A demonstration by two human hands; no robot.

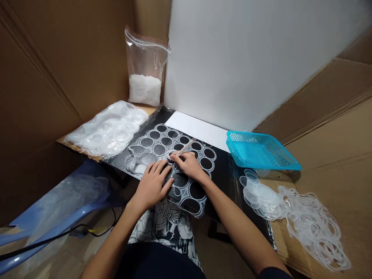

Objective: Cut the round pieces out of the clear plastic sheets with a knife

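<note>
A clear plastic sheet (185, 192) patterned with rows of white-rimmed circles lies on the black tabletop (225, 182). My left hand (152, 184) rests on its near part with the fingers spread, holding nothing. Just to the right, my right hand (190, 167) is closed around a slim, pale, pen-like tool (186, 147). The tool slants, its upper end pointing away and to the right. Its lower tip is hidden by my fingers, close to the fingertips of my left hand.
At the left lies a stack of whitish round-patterned plastic sheets (107, 130). Behind it stands a zip bag (145, 89) with white contents. A blue basket (250, 134) sits to the right, near loose clear discs (263, 197) and a pile of thin rings (314, 228). Cardboard walls (334, 128) flank the table.
</note>
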